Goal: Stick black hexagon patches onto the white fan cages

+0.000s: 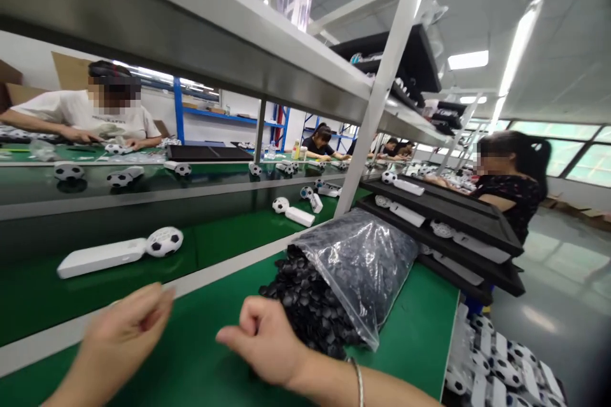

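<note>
Right hand [267, 337]: fingers curled into a fist, contents hidden, knuckles just beside the pile of small black round plastic parts [305, 305] spilling near-left from a clear plastic bag [367, 261]. Left hand [128, 324]: fingers half-bent, blurred, hold unclear. Both over the green counter [200, 362]. Far left lies a white football-headed handheld unit [119, 252].

I see a bright green mat [200, 356] under a heap of black round parts [305, 305], half inside a clear, glossy bag [363, 261]. On the darker green belt [224, 235] lies 1 white handle [100, 257] whose ball head [163, 241] carries a black-and-white football pattern. The stacked trays [453, 210] are black, the shelf [191, 32] above is grey metal, and the far rack [179, 102] is blue.
</note>
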Demonstrator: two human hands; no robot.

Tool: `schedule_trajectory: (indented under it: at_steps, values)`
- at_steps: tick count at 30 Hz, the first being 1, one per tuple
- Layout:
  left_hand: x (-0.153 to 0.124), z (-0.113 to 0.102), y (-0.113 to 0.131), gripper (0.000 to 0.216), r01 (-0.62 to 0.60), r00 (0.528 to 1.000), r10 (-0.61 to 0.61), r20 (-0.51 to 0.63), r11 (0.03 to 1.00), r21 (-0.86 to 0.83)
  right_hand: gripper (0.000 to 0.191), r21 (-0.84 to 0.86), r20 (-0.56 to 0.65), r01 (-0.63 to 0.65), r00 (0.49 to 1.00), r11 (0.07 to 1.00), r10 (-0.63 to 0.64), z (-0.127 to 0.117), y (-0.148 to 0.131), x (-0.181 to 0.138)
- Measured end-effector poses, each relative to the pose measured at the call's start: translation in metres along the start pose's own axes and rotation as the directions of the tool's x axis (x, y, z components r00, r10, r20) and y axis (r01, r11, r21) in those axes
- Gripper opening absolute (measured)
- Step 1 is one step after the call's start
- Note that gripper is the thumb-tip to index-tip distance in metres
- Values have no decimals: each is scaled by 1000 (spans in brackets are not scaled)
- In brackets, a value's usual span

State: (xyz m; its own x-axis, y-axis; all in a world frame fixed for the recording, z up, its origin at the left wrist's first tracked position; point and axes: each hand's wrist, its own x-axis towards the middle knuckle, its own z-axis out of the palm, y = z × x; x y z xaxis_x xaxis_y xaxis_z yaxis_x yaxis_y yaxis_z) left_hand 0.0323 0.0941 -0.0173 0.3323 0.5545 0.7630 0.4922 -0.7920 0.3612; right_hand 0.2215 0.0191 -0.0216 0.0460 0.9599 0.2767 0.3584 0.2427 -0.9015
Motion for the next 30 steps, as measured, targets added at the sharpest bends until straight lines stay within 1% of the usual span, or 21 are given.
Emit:
schedule_trajectory:
  at_steps: [1, 2, 3, 4, 6, 7, 9, 11, 13, 15, 17, 19, 20, 21, 23, 25, 27, 30]
  values:
    - [1, 1, 24, 30, -142, 989, 144, 42, 989, -30, 41, 88, 17, -54, 998, 995, 53, -4, -5, -1]
    - [2, 1, 45, 18, -249, 964, 256, 71, 964, -89, 39, 149, 25, -71, 997, 986, 68, -7, -9, -2]
    - [3, 1, 63, 7, -343, 927, 356, 113, 931, -122, 36, 206, 77, -74, 995, 976, 59, -10, -13, -4]
    - [3, 1, 77, 17, -401, 892, 419, 172, 907, -130, 32, 258, 139, -84, 989, 962, 49, -13, -16, -6]
    - [0, 1, 94, 32, -463, 845, 485, 223, 874, -148, 24, 303, 277, -109, 961, 947, 22, -16, -21, -12]
    - [-2, 1, 97, 34, -478, 834, 502, 230, 865, -153, 22, 306, 338, -129, 941, 943, 19, -16, -23, -15]
    - [-6, 1, 97, 32, -495, 826, 522, 214, 853, -167, 20, 287, 423, -172, 905, 942, 36, -16, -27, -20]
    - [-9, 0, 95, 28, -516, 810, 545, 218, 838, -179, 17, 282, 474, -216, 878, 935, 60, -15, -28, -24]
    - [-10, 0, 95, 21, -534, 794, 563, 228, 826, -181, 11, 265, 513, -222, 857, 938, 58, -14, -27, -26]
    - [-11, 0, 99, 20, -531, 800, 559, 218, 829, -178, 7, 173, 568, -162, 822, 971, 36, -15, -26, -26]
    - [-12, 1, 103, 23, -517, 806, 552, 216, 833, -198, 7, 16, 633, -50, 773, 999, 28, -19, -27, -26]
    - [-12, 1, 104, 25, -523, 782, 571, 250, 819, -236, 5, -115, 687, 41, 725, 992, 50, -23, -31, -25]
    - [-12, 1, 104, 27, -533, 760, 588, 275, 807, -252, 4, -154, 698, 69, 713, 986, 59, -25, -34, -25]
    - [-11, 0, 104, 29, -545, 739, 604, 297, 796, -263, 6, -179, 703, 90, 708, 980, 64, -26, -36, -25]
    - [-11, -2, 102, 33, -560, 714, 620, 325, 784, -268, 11, -211, 708, 125, 704, 970, 63, -27, -39, -25]
    - [-11, -4, 101, 32, -569, 709, 626, 325, 780, -261, 11, -225, 708, 142, 704, 964, 61, -27, -42, -26]
    - [-13, -5, 100, 29, -593, 712, 641, 286, 767, -245, 6, -202, 708, 129, 704, 971, 54, -27, -44, -27]
    - [-17, -4, 97, 22, -650, 698, 688, 201, 725, -228, 9, -146, 689, 64, 723, 987, 55, -26, -48, -29]
